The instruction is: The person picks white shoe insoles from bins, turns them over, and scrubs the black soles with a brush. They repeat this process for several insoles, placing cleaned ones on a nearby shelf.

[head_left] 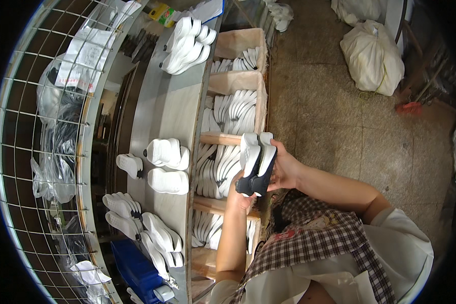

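Note:
A pair of shoe soles [250, 157], white with black undersides and dark lower ends, is held up side by side over the bins. My left hand [242, 198] grips them from below at the dark end, its fingers mostly hidden behind them. On their right side, my right hand [286, 164] is closed round the edge, fingers curled behind. Directly left of the soles, a bin holds rows of white soles [219, 169]. On the bench [175, 109] lie small stacks of white soles [167, 154], and another white sole [168, 181] lies close by.
Several pinkish lined bins [263, 96] stand in a row along the bench. A blue box [137, 271] sits at the lower left, behind a wire grid [61, 55] with plastic bags. At the far right, a tied white sack [372, 55] rests on the tiled floor [334, 121].

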`<act>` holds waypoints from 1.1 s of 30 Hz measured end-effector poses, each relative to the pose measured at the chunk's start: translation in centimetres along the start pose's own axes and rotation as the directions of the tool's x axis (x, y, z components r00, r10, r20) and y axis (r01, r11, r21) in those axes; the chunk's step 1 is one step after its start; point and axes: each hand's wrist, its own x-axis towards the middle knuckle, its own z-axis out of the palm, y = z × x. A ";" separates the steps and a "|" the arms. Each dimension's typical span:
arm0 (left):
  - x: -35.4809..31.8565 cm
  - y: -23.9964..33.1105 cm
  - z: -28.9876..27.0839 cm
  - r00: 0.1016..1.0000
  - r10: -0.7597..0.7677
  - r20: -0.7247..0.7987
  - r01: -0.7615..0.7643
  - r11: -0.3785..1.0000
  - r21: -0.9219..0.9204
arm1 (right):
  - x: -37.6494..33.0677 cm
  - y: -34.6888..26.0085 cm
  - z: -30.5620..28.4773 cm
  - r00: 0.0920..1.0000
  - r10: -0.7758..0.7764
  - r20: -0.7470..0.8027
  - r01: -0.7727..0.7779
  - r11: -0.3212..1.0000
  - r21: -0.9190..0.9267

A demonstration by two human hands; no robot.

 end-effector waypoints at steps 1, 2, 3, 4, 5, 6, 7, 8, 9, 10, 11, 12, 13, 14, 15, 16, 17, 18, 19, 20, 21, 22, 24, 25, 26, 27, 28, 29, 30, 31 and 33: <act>-0.3 -0.2 -0.9 0.994 0.022 -0.105 -0.020 1.000 0.023 | 0.3 0.4 0.3 1.000 0.013 -0.006 -0.013 1.000 -0.001; -0.6 -0.1 -1.7 0.994 -0.008 -0.112 0.007 1.000 -0.004 | 0.7 0.7 0.6 1.000 0.022 -0.014 -0.023 1.000 -0.008; -0.9 0.1 -2.5 0.995 -0.020 -0.095 0.018 1.000 -0.019 | 0.9 1.1 0.8 1.000 0.028 -0.005 -0.028 1.000 -0.009; -1.3 0.4 -3.3 1.000 0.010 0.000 -0.010 0.999 -0.033 | 1.3 1.5 1.2 0.999 0.036 -0.008 -0.036 0.999 -0.019; -1.6 0.8 -3.9 0.999 0.003 0.048 -0.003 1.000 -0.006 | 1.7 1.9 1.6 0.999 0.043 -0.013 -0.044 0.999 -0.030; -2.1 1.1 -4.3 1.000 -0.018 0.016 0.019 1.000 -0.020 | 2.0 2.2 2.0 0.998 0.050 -0.023 -0.051 0.997 -0.050; -2.4 1.3 -4.4 1.000 -0.019 0.016 0.020 0.999 -0.031 | 2.3 2.5 2.3 0.998 0.046 -0.032 -0.047 0.998 -0.049; -2.8 1.7 -4.4 1.000 -0.021 0.017 0.021 0.999 -0.042 | 2.5 2.8 2.6 0.998 0.041 -0.048 -0.043 0.997 -0.056; -3.1 1.8 -4.2 1.000 0.017 0.017 -0.017 0.999 -0.040 | 2.6 3.1 2.9 0.997 0.035 -0.064 -0.039 0.997 -0.061; -3.4 1.9 -3.8 0.998 0.053 0.017 -0.053 0.998 -0.036 | 2.5 3.2 3.3 1.000 0.017 -0.003 -0.017 0.997 -0.076; -3.7 2.1 -3.3 0.988 0.114 0.102 -0.111 0.993 -0.033 | 2.4 3.3 3.7 0.998 -0.003 0.056 0.008 0.996 -0.087; -3.5 3.7 -3.3 0.996 0.051 0.070 -0.068 0.961 0.267 | 2.2 3.3 4.1 0.999 -0.011 0.051 0.016 0.996 -0.088; -3.9 3.7 -2.7 0.992 0.125 0.017 -0.125 0.951 0.283 | 1.8 3.3 4.6 0.978 -0.137 0.160 0.150 0.986 -0.073; -4.3 3.8 -2.2 0.981 0.187 -0.056 -0.162 0.938 0.308 | 1.4 3.4 5.2 0.959 -0.226 0.173 0.239 0.970 -0.055; -4.6 4.3 -2.0 0.972 0.234 0.006 -0.225 0.926 0.302 | 0.8 3.2 5.5 0.916 -0.319 0.244 0.343 0.938 -0.059; -4.8 4.6 -1.8 0.959 0.282 0.039 -0.282 0.922 0.267 | 0.1 3.0 5.8 0.850 -0.405 0.337 0.445 0.894 -0.046; -5.0 4.8 -1.6 0.950 0.304 0.063 -0.311 0.926 0.213 | -0.4 3.0 6.3 0.857 -0.421 0.297 0.459 0.886 -0.069; -5.0 4.9 -1.4 0.924 0.360 0.129 -0.376 0.917 0.135 | -0.9 3.0 6.8 0.834 -0.456 0.309 0.498 0.864 -0.068; -5.0 5.0 -1.4 0.923 0.361 0.133 -0.374 0.924 0.082 | -1.3 2.9 7.2 0.770 -0.514 0.377 0.569 0.821 -0.043; -4.8 5.1 -1.4 0.904 0.389 0.177 -0.398 0.917 0.014 | -1.6 2.8 7.5 0.782 -0.528 0.331 0.585 0.806 -0.096; -4.7 5.1 -1.4 0.856 0.442 0.267 -0.437 0.896 -0.083 | -1.9 2.9 7.8 0.754 -0.562 0.340 0.628 0.768 -0.124; -4.4 5.1 -1.5 0.876 0.409 0.256 -0.399 0.912 -0.094 | -2.1 2.9 8.0 0.729 -0.592 0.344 0.667 0.727 -0.163; -3.8 5.2 -1.5 0.856 0.396 0.332 -0.361 0.918 -0.164 | -2.7 3.0 7.9 0.669 -0.636 0.384 0.735 0.644 -0.213; -3.5 5.2 -1.4 0.866 0.385 0.320 -0.338 0.921 -0.195 | -2.9 3.1 7.8 0.641 -0.654 0.403 0.762 0.604 -0.231; -3.4 5.2 -1.2 0.852 0.391 0.347 -0.343 0.919 -0.193 | -3.1 3.1 7.7 0.611 -0.670 0.422 0.789 0.563 -0.248; -3.4 5.2 -0.9 0.839 0.396 0.374 -0.348 0.918 -0.192 | -3.3 3.1 7.6 0.589 -0.671 0.450 0.803 0.545 -0.240; -3.5 5.1 -0.6 0.815 0.405 0.415 -0.349 0.914 -0.205 | -3.4 3.0 7.4 0.590 -0.678 0.439 0.806 0.524 -0.274; -3.6 5.0 -0.1 0.831 0.385 0.402 -0.326 0.922 -0.208 | -3.5 3.0 7.3 0.574 -0.689 0.443 0.819 0.491 -0.297; -3.8 4.9 0.4 0.811 0.389 0.437 -0.313 0.919 -0.238 | -3.6 3.0 7.2 0.555 -0.700 0.448 0.831 0.450 -0.327; -3.9 4.9 1.0 0.787 0.396 0.472 -0.301 0.916 -0.266 | -3.7 3.0 7.1 0.542 -0.703 0.460 0.840 0.431 -0.330; -4.4 5.1 2.2 0.759 0.396 0.517 -0.272 0.914 -0.302 | -4.1 3.1 6.8 0.497 -0.718 0.487 0.864 0.360 -0.351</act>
